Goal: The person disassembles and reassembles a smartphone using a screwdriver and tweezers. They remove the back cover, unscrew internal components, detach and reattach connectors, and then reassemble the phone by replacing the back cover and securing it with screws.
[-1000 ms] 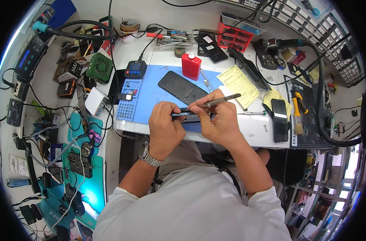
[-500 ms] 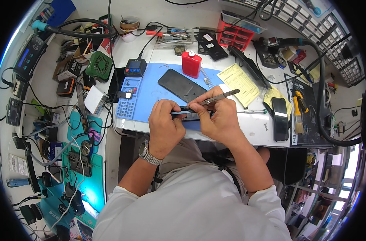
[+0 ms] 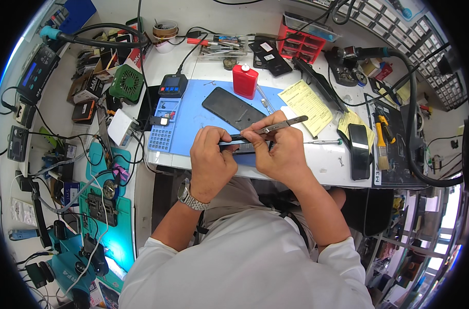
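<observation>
Almost nothing has shifted since a second ago: your two hands sit over the near edge of the blue mat just as before, so the work on the part is still at the same spot rather than moving on. Your left hand (image 3: 212, 157) is closed around a thin dark phone frame (image 3: 233, 143), holding it edge-up just above the mat, with a metal watch (image 3: 189, 195) on that wrist. Your right hand (image 3: 281, 149) pinches one pair of metal tweezers (image 3: 283, 124), tips laid against the top edge of the frame. Beyond your fingers, one dark phone panel (image 3: 233, 108) lies flat on the blue mat (image 3: 193, 121), and one red bottle (image 3: 245, 80) stands at the mat's far edge. To the right on the white bench (image 3: 322, 159) you have one yellow paper form (image 3: 306, 105), a second dark phone (image 3: 358, 150) lying flat, and one brush (image 3: 381, 144) just beside it. Farther back stands one red parts drawer (image 3: 299, 44).
</observation>
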`<act>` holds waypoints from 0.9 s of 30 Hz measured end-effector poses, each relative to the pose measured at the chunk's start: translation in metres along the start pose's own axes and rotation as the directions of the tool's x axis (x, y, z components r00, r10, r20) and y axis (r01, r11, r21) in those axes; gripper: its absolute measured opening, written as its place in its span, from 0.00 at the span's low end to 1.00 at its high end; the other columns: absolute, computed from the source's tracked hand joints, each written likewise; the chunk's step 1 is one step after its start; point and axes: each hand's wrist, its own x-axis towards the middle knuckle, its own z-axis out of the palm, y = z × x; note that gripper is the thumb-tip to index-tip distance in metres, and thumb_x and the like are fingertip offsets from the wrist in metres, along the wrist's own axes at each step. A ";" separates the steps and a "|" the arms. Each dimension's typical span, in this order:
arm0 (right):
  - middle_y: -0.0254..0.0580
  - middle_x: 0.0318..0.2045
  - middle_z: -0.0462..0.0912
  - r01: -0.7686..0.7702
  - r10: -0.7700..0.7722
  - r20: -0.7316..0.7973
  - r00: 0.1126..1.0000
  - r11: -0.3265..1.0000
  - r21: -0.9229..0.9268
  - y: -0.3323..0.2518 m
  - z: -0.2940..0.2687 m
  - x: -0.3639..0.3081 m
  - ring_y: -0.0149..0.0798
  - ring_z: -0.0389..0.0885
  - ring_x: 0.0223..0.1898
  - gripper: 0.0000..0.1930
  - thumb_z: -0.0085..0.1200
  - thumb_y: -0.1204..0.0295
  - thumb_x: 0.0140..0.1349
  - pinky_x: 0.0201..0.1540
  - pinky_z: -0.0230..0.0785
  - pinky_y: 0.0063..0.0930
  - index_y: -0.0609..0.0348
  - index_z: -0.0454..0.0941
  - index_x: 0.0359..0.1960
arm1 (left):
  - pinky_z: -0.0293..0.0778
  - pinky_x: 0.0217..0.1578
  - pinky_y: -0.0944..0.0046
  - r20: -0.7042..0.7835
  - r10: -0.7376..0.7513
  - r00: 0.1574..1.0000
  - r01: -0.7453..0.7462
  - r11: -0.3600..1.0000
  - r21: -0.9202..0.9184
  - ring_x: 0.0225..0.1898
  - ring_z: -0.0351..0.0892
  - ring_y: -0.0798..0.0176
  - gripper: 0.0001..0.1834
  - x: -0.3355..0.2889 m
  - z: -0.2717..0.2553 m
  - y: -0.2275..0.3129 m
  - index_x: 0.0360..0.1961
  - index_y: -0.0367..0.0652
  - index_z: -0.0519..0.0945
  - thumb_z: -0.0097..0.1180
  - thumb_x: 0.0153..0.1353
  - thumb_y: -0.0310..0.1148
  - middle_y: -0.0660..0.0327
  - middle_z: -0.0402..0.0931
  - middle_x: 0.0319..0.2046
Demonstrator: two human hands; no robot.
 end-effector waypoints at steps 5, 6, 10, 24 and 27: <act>0.50 0.37 0.94 0.007 -0.007 0.008 1.000 1.000 -0.020 0.001 -0.001 -0.003 0.36 0.96 0.40 0.09 0.69 0.81 0.71 0.42 0.87 0.27 0.67 0.79 0.44 | 0.76 0.40 0.47 0.016 -0.020 1.000 0.020 1.000 -0.007 0.39 0.80 0.42 0.17 0.000 -0.001 0.002 0.38 0.37 0.76 0.68 0.51 0.11 0.52 0.79 0.36; 0.50 0.37 0.94 -0.007 0.008 0.004 1.000 1.000 -0.008 0.001 -0.002 -0.003 0.36 0.96 0.40 0.08 0.68 0.81 0.71 0.43 0.87 0.27 0.68 0.79 0.44 | 0.75 0.40 0.46 0.019 -0.027 0.999 0.028 0.999 -0.017 0.39 0.79 0.41 0.16 0.000 -0.001 0.002 0.37 0.37 0.76 0.66 0.50 0.10 0.52 0.79 0.36; 0.49 0.37 0.93 -0.010 0.010 -0.004 1.000 1.000 0.007 0.003 -0.004 -0.002 0.36 0.96 0.42 0.07 0.67 0.82 0.72 0.44 0.88 0.26 0.69 0.79 0.44 | 0.75 0.40 0.46 0.008 -0.018 1.000 0.018 1.000 -0.009 0.39 0.79 0.41 0.16 0.000 -0.001 0.003 0.38 0.37 0.76 0.66 0.51 0.10 0.52 0.79 0.36; 0.53 0.38 0.93 -0.027 0.027 -0.010 1.000 1.000 -0.001 0.012 -0.011 -0.009 0.37 0.96 0.42 0.08 0.65 0.83 0.73 0.39 0.86 0.24 0.69 0.76 0.45 | 0.75 0.40 0.46 0.027 -0.038 0.999 0.038 0.999 -0.011 0.39 0.79 0.42 0.16 0.000 -0.001 0.004 0.38 0.37 0.77 0.69 0.52 0.12 0.52 0.79 0.36; 0.53 0.39 0.93 -0.009 0.009 -0.019 1.000 1.000 0.002 0.011 -0.011 -0.009 0.36 0.96 0.41 0.08 0.65 0.83 0.73 0.37 0.86 0.24 0.69 0.76 0.45 | 0.75 0.40 0.47 0.024 -0.037 0.999 0.037 0.999 -0.022 0.39 0.79 0.42 0.16 0.000 -0.002 0.004 0.38 0.37 0.77 0.69 0.52 0.12 0.52 0.79 0.36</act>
